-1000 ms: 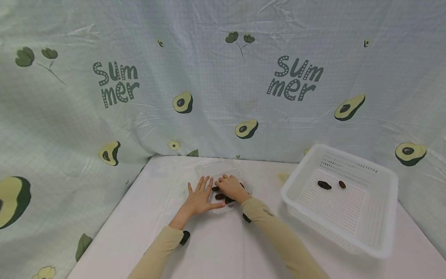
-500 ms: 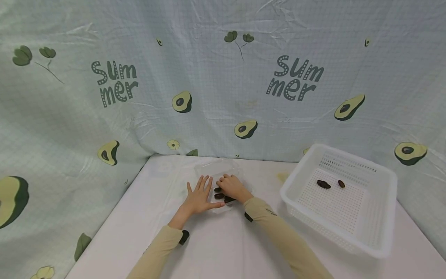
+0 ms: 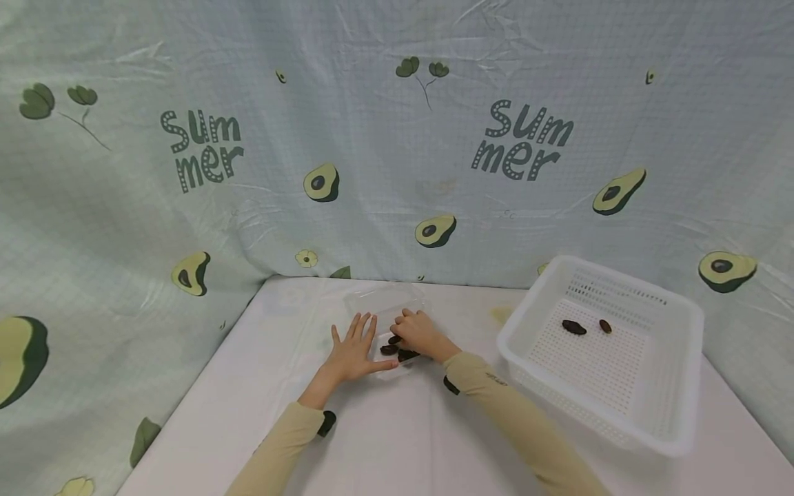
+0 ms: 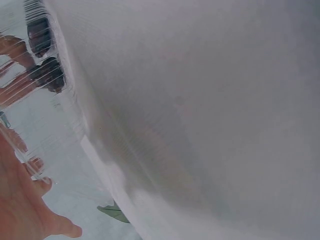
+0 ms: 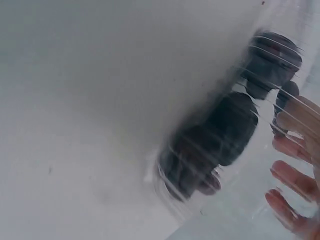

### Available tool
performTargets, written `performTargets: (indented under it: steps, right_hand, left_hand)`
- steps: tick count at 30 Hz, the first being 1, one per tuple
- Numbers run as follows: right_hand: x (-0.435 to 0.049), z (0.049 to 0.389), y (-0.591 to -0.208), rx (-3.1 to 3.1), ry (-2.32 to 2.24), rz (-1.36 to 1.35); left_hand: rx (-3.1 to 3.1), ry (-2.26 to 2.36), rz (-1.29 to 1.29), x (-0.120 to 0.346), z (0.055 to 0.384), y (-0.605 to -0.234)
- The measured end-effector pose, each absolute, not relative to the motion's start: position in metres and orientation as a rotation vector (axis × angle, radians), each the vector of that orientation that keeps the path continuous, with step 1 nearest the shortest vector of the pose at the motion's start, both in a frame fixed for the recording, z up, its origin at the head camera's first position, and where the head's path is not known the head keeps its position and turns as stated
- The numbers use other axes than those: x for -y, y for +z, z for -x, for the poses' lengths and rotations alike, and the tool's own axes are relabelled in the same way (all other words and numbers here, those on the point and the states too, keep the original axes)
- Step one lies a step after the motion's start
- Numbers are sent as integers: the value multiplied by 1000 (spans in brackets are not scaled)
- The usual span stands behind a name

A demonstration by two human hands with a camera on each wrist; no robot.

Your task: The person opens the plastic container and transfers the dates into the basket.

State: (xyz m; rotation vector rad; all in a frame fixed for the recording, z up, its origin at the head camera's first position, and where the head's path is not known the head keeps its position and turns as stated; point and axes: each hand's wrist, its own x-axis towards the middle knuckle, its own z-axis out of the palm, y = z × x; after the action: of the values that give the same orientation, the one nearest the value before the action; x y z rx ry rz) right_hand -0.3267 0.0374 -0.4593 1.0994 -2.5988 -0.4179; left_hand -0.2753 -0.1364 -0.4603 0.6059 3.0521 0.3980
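Observation:
A clear plastic box (image 3: 380,369) with its lid (image 3: 380,299) folded back lies on the table, holding several dark brown, wrinkled, date-like pieces (image 3: 389,350). My left hand (image 3: 351,354) rests spread at the box's left side, thumb along the near edge; in the left wrist view its palm (image 4: 20,200) shows beside the clear wall. My right hand (image 3: 423,336) reaches into the box from the right with curled fingers, pinching one dark date-like piece (image 3: 395,339). Through the ridged wall, the right wrist view shows this elongated piece (image 5: 286,107) at the fingertips.
A white perforated plastic basket (image 3: 664,427) stands on the right, with a ridged dark piece (image 3: 573,327) and a smaller brown oval piece (image 3: 605,326) on its floor. Behind the white-covered table (image 3: 384,441) hangs an avocado-print sheet (image 3: 372,138).
My right hand has shifted slightly right, and the dark date-like piece at its fingertips has moved right with it. The left hand stays in place.

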Motion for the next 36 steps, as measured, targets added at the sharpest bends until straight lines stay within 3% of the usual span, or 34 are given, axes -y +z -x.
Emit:
performTargets:
  steps: [23,36]
  right_hand:
    - [-89,280,-393,2386,-462,-1162]
    - [-153,262,-350,2291,-375,-1120]
  left_hand:
    - [-3041,381,-563,135,274,-458]
    - [-3046,373,-594,137,274,-462]
